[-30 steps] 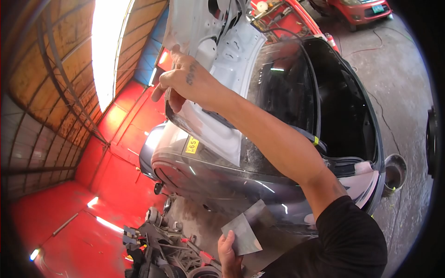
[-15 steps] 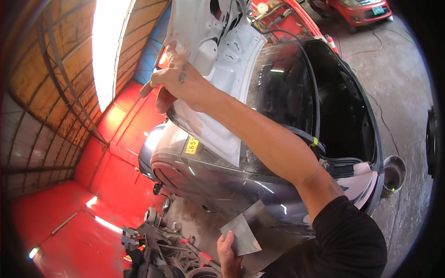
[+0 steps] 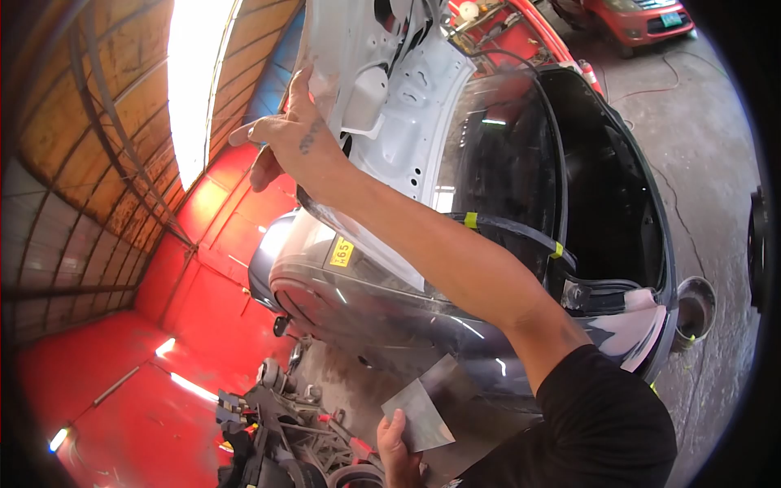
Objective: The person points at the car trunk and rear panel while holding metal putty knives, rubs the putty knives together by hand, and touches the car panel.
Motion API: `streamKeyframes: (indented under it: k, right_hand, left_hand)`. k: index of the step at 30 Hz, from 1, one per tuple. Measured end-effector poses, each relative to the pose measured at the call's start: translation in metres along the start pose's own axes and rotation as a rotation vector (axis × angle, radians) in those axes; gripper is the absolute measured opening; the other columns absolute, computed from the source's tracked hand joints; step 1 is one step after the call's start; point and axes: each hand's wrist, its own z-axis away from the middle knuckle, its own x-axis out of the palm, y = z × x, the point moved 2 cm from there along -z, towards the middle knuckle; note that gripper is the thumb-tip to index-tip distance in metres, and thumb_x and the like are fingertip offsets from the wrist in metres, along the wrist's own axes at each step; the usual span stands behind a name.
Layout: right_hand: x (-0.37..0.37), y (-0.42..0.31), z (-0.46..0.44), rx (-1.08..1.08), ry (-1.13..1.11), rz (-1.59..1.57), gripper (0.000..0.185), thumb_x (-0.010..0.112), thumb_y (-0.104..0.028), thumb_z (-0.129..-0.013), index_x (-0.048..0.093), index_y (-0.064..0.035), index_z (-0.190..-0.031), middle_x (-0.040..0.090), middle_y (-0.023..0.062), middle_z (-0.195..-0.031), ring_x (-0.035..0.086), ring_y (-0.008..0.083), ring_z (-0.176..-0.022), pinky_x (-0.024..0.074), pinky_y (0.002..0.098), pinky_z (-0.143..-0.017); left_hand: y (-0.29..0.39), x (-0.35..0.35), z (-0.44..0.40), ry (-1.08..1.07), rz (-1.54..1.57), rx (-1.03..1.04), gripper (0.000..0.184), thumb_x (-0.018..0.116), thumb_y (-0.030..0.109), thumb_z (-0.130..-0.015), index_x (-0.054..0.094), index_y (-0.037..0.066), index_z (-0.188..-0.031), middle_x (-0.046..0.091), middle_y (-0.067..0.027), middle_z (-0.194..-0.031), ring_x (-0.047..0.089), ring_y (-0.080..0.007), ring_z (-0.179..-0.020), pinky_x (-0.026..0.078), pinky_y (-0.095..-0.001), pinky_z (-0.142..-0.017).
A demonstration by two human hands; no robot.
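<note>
My right hand (image 3: 281,142) is raised at the upper left, its fingers spread with nothing visible between them. It overlaps the edge of a raised grey-white car panel (image 3: 390,142); whether they touch I cannot tell. Low in the view, my left hand (image 3: 394,446) pinches a thin greyish rectangular sheet (image 3: 421,416) by its left side, thumb on top. Behind the arm lies a dark, dusty car (image 3: 366,313) with a yellow marked label (image 3: 342,251) on its body. Yellow tape (image 3: 556,250) is stuck to a dark strip by its glass.
Car parts (image 3: 285,431) are piled at the lower left, before a red wall (image 3: 195,301). A bucket (image 3: 694,313) stands on the concrete floor (image 3: 663,146) at the right. Another car, red (image 3: 639,24), is at the top right, with a thin hose across the floor.
My right hand has moved left along the raised panel, its fingers spreading wider. More yellow tape shows above the forearm. My left hand still holds the sheet; the view has shifted slightly.
</note>
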Motion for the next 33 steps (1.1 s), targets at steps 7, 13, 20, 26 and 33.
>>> streamKeyframes:
  k: [7,13,20,26,33]
  right_hand:
    - [0.006,-0.011,-0.003,0.064,0.068,-0.008,0.109,0.052,-0.008,-0.093,-0.044,-0.0068,-0.145,0.072,0.0259,-0.106,0.066,0.0287,-0.050,0.0614,0.0404,-0.053]
    - [0.007,-0.017,-0.005,0.079,0.081,-0.050,0.110,0.054,-0.008,-0.090,-0.039,-0.0033,-0.148,0.072,0.0248,-0.104,0.063,0.0284,-0.048,0.0580,0.0410,-0.050]
    - [0.001,-0.022,-0.011,0.080,0.054,-0.040,0.110,0.054,-0.007,-0.088,-0.039,0.0025,-0.146,0.071,0.0252,-0.104,0.063,0.0287,-0.050,0.0585,0.0407,-0.051]
    - [-0.009,-0.034,-0.019,0.118,0.060,0.024,0.106,0.056,-0.008,-0.087,-0.027,0.0114,-0.148,0.071,0.0261,-0.106,0.064,0.0283,-0.051,0.0588,0.0407,-0.052]
    - [-0.029,-0.066,-0.030,0.041,-0.043,-0.005,0.092,0.054,-0.007,-0.089,-0.008,0.0097,-0.154,0.071,0.0289,-0.109,0.062,0.0263,-0.051,0.0587,0.0393,-0.055]
  left_hand:
    - [0.000,-0.002,0.004,0.002,0.012,0.007,0.031,0.061,0.019,-0.101,0.060,-0.006,-0.119,0.071,-0.0155,-0.108,0.072,-0.0255,-0.092,0.059,-0.0388,-0.083]
    - [0.000,-0.004,0.006,0.014,0.003,0.020,0.031,0.062,0.020,-0.101,0.060,-0.006,-0.119,0.071,-0.0159,-0.107,0.072,-0.0255,-0.092,0.059,-0.0395,-0.083]
    - [0.001,-0.001,0.008,0.010,0.008,0.015,0.031,0.062,0.019,-0.101,0.061,-0.006,-0.119,0.071,-0.0158,-0.107,0.072,-0.0255,-0.091,0.059,-0.0392,-0.082]
    - [0.002,0.000,0.006,-0.003,0.003,0.012,0.029,0.062,0.018,-0.100,0.062,-0.005,-0.118,0.072,-0.0152,-0.106,0.072,-0.0254,-0.091,0.059,-0.0386,-0.081]
    - [0.001,0.005,0.003,0.002,-0.013,0.007,0.028,0.062,0.018,-0.100,0.062,-0.005,-0.117,0.072,-0.0149,-0.105,0.072,-0.0250,-0.089,0.059,-0.0377,-0.080]
